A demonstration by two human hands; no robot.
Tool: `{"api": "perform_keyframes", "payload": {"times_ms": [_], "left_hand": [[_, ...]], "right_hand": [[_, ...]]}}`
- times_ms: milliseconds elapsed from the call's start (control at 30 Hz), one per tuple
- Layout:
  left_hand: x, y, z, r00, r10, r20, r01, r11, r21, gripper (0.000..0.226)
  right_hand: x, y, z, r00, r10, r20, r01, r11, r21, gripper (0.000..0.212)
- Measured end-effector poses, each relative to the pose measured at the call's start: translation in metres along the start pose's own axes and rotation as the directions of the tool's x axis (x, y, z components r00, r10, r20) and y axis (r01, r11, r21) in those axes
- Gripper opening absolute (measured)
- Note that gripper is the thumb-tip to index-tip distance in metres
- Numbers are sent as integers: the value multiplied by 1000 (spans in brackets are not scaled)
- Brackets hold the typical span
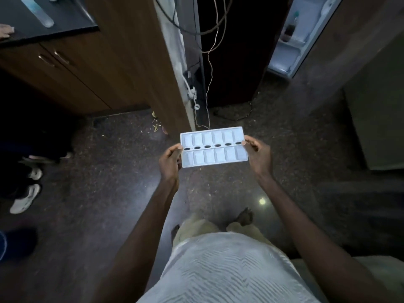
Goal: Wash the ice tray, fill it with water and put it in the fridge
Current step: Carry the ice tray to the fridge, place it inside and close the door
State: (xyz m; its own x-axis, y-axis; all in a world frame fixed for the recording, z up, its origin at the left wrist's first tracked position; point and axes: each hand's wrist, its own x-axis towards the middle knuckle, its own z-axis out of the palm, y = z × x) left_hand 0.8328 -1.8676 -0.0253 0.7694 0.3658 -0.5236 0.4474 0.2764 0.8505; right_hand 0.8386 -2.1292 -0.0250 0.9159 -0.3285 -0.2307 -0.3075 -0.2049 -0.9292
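We held the pale white plastic ice tray (pixel 214 148), a flat rectangle with two rows of oblong cells and a line of dark oval holes down its middle, out in front of us above the dark speckled stone floor (pixel 109 182). Our left hand (pixel 170 159) clamped one short end, thumb on the rim, and our right hand (pixel 259 153) pinched the opposite end, so both hands were closed on the tray and kept it roughly level.

We judged the task to be near its last step: the tray was being carried level, as one would carry it when filled, and the open fridge door (pixel 299 36), with its light shelves, stood ahead to the right. Whether water sat in the cells we could not tell; they looked matte and pale, with no clear glint. Placing the tray inside remained to be done.

The brown wood-grain cabinet (pixel 87 68) stood to the left under a dark countertop (pixel 43 20), and thin cables (pixel 209 68) hung in the gap beside the fridge. The floor looked polished, catching a small reflection of light.
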Motion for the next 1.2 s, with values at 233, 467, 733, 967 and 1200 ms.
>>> {"api": "perform_keyframes", "payload": {"times_ms": [233,467,733,967,1200], "left_hand": [[-18,-11,134,999,-6,-37,4,998,-55,8],[2,-12,261,999,-14,-36,12,999,-33,9],[46,-7,447,999,28,35,-27,1000,-15,12],[60,23,632,987,29,161,-30,1000,4,15],[89,44,819,954,52,296,-58,998,14,6]], "right_hand": [[98,-3,-103,998,-49,28,50,999,-16,24],[195,1,-182,999,-51,0,51,998,35,22],[334,-1,-287,995,-24,-99,30,998,63,22],[447,-17,-409,962,-5,-274,0,1000,-18,24],[577,-27,-523,929,6,-370,6,999,33,24]]}}
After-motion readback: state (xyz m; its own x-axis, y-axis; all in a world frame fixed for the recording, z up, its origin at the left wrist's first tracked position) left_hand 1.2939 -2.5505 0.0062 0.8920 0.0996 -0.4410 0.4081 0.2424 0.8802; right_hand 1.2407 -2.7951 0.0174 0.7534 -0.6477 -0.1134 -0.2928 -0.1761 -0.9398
